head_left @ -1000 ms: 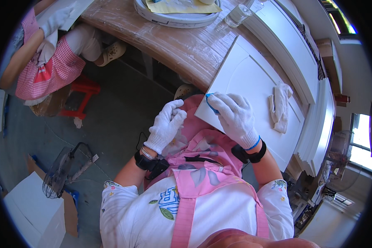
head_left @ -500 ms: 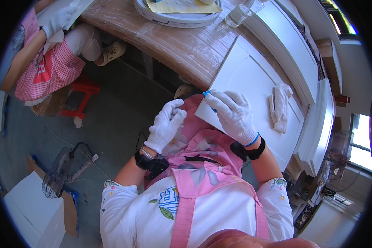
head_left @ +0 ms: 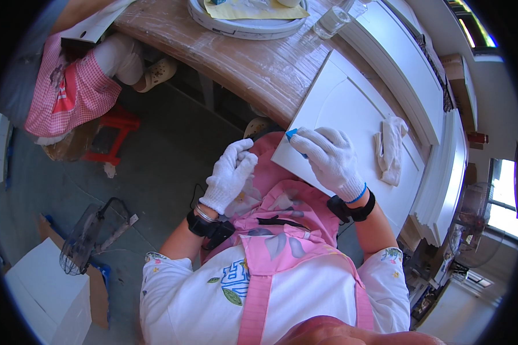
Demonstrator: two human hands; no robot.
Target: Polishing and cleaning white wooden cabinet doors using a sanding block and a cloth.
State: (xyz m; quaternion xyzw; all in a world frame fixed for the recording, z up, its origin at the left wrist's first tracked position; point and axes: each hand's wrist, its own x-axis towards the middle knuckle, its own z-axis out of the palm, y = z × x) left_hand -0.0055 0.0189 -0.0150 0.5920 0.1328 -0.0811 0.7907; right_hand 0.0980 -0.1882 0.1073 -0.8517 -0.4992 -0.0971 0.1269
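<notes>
Your right hand [head_left: 327,158] pinches a small blue block [head_left: 292,133] against the near corner of the white door panel [head_left: 351,109] on the table edge; your left hand [head_left: 231,172] hangs loosely curled, empty. You're mid-sanding; next stroke needs steady pressure along that edge.

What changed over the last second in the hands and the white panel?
Little. The right hand slid slightly along the near corner edge of the white panel, pressing a small blue piece throughout. The left hand stayed off the panel over the pink apron. The cloth on the panel did not move.
</notes>
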